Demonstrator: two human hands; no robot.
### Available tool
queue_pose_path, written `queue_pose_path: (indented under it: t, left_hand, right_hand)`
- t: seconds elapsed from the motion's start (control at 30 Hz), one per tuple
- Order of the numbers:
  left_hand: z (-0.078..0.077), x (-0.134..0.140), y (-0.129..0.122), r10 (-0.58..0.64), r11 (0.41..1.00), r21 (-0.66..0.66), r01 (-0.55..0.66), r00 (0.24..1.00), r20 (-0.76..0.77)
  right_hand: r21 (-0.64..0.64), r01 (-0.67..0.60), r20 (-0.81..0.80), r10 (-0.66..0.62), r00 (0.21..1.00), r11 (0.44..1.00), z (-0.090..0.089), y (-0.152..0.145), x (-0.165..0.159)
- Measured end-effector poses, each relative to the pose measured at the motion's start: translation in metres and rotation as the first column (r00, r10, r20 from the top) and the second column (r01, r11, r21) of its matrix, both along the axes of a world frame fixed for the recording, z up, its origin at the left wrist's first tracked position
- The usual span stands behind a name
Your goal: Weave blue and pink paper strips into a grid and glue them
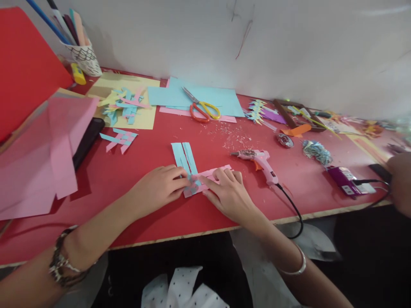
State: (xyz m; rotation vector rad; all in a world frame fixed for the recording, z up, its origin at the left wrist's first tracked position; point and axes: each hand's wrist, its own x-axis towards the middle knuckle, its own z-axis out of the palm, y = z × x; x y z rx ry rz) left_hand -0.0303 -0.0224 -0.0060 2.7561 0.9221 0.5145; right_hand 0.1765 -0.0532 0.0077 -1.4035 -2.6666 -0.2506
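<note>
Pale blue paper strips (180,155) and pink paper strips (210,174) cross each other on the red table, woven together at one corner. My left hand (163,184) has its fingertips closed on the blue strips at the crossing. From the other side, my right hand (229,190) grips the pink strips with thumb and fingers, partly covering them. A pink glue gun (257,160) lies just right of my right hand, nozzle pointing left. To the left rests a small woven piece of blue and pink strips (123,140).
Scissors (202,107) lie on blue paper sheets (224,96) at the back. Cut strips (126,105) are heaped on yellow paper. A pen cup (85,57) and large pink sheets (32,149) stand left. A purple box (345,179) and another person's hand (400,184) are right.
</note>
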Motion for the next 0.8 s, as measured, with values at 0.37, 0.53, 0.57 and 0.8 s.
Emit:
queue_pose_path:
  t: [0.37, 0.53, 0.57, 0.8]
  left_hand:
    - [0.0, -0.001, 0.0, 0.005, 0.999, -0.039, -0.005, 1.0, 0.004]
    - [-0.001, -0.001, -0.001, 0.007, 0.998, -0.06, -0.006, 1.0, 0.011]
    - [-0.001, -0.001, -0.001, 0.006, 0.998, -0.059, -0.005, 1.0, 0.013]
    - [0.003, 0.0, -0.001, -0.011, 0.999, -0.038, 0.012, 0.999, 0.044]
  right_hand:
    - [0.092, 0.168, -0.034, -0.165, 0.986, 0.982, -0.002, 0.002, 0.031]
    - [0.105, 0.209, -0.042, -0.205, 0.978, 0.972, -0.002, 0.005, 0.04]
    - [0.103, 0.217, -0.049, -0.213, 0.976, 0.971, -0.002, 0.006, 0.042]
    - [0.113, 0.254, -0.097, -0.244, 0.965, 0.961, -0.002, 0.01, 0.052]
